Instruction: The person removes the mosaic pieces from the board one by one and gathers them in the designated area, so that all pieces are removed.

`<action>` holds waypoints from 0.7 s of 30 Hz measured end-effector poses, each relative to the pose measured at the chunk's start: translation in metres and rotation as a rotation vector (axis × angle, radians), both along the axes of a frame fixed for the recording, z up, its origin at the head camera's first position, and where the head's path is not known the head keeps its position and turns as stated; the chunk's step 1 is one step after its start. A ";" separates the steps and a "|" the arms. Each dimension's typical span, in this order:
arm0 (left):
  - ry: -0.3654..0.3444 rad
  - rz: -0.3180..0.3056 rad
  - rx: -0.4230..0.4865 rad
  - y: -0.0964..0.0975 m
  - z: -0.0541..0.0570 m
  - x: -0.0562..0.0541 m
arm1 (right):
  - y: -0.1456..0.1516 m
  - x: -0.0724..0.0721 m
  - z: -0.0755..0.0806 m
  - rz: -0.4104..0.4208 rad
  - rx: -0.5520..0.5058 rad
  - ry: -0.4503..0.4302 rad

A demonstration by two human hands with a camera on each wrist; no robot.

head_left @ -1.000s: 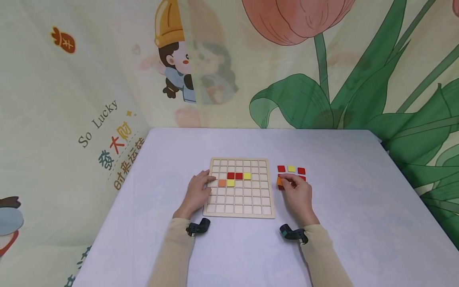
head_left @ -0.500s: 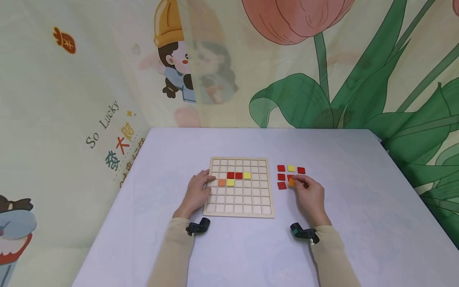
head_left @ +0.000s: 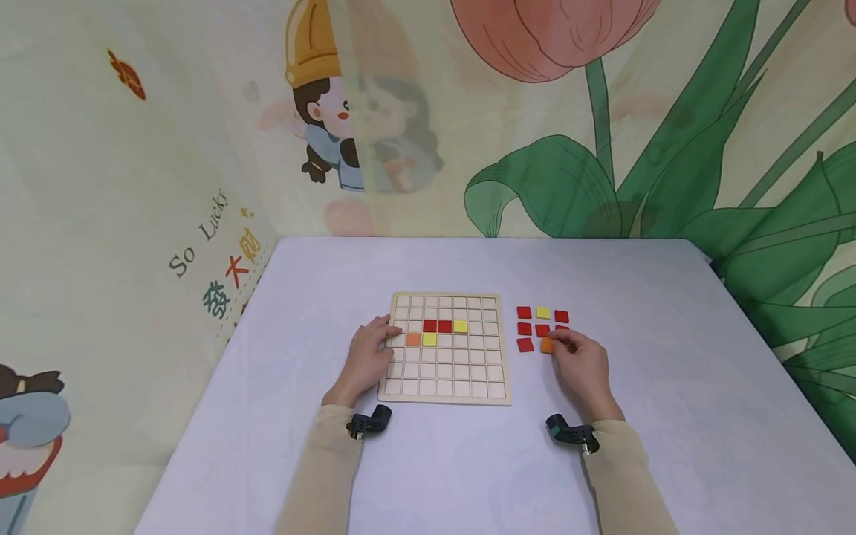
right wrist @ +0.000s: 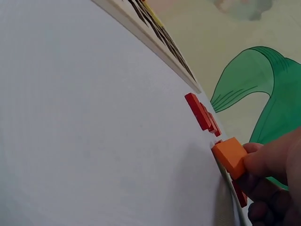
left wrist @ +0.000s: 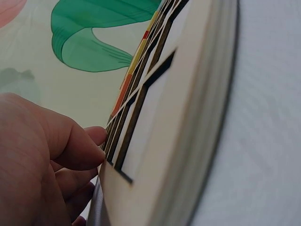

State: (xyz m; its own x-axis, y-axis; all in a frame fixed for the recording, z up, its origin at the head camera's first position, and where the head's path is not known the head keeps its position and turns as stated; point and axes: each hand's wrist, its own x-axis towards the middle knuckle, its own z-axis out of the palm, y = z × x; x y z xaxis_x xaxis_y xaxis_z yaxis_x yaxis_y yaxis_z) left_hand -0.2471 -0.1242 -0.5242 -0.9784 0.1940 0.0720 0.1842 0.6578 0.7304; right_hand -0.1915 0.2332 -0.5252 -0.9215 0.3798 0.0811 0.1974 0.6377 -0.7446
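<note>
A square wooden grid board lies on the table with several coloured tiles set in its cells: two red, two yellow and one orange. My left hand rests at its left edge, fingertips over the frame; in the left wrist view the thumb and fingers of that hand touch the rim. My right hand pinches an orange square tile between thumb and fingers, at the front of the loose tiles right of the board. It stands tilted in the right wrist view, close to the red tiles.
Loose tiles lie in rows right of the board: several red ones, such as the near-left red tile, and a yellow tile at the back. The white table meets a printed cloth backdrop behind and at the left.
My right hand has moved right with the orange tile, from over the left loose tiles to the front of the middle column, and lowered slightly toward me. The left hand stays put.
</note>
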 end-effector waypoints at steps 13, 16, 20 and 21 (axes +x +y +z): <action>-0.026 0.002 0.005 0.002 -0.001 0.002 | -0.004 0.002 -0.004 -0.007 0.073 0.004; -0.023 0.003 0.000 0.002 -0.001 0.003 | -0.004 0.002 -0.006 -0.002 0.073 0.013; -0.017 0.003 -0.001 0.002 -0.002 0.003 | -0.004 0.002 -0.009 0.010 0.077 0.026; -0.015 0.002 -0.001 0.002 -0.003 0.003 | -0.004 0.002 -0.009 0.012 0.078 0.028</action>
